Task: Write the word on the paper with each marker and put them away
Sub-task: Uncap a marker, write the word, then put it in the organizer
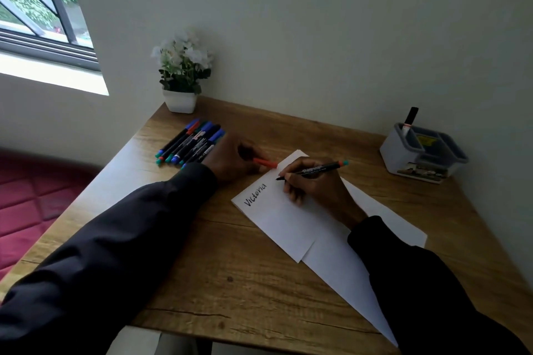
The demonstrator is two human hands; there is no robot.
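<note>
Far corner of the paper: right hand pinches the marker, tip pointing left at the red cap pinched in left hand. Holder sits at far right corner of table, nearer right hand.

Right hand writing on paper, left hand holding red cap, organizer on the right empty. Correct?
Not empty: head view shows one black-capped marker standing in the organizer. Right hand writing with the orange-ended marker, left hand holding red cap: correct.
</note>
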